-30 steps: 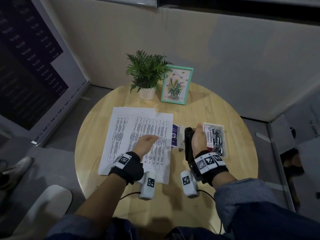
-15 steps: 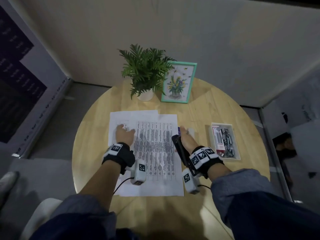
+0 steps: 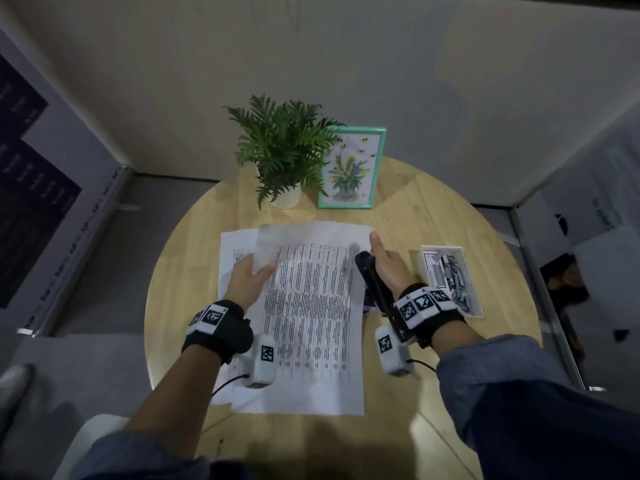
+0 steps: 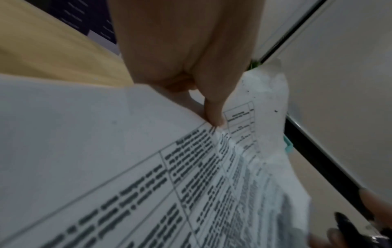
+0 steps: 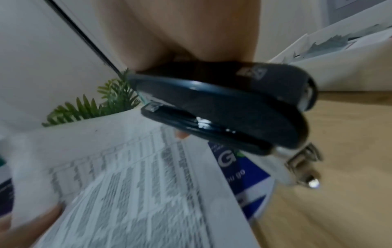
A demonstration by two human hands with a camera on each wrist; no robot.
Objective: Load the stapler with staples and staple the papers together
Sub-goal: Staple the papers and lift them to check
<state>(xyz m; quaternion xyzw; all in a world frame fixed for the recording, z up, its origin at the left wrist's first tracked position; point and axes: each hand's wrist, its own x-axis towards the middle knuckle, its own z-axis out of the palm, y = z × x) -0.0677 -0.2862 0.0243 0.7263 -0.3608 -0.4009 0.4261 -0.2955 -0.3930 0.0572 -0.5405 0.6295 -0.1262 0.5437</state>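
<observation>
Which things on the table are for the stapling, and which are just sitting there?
For the stapling:
- papers, top sheet held by the left hand
- black stapler, gripped in the right hand
- white tray of staples

Just sitting there:
- potted plant
- framed flower picture
- blue and white card beside the papers

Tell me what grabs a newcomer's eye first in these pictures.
The printed papers at the middle of the round table, their far edge lifted by the left hand. Then the black stapler gripped in the right hand at their right edge.
</observation>
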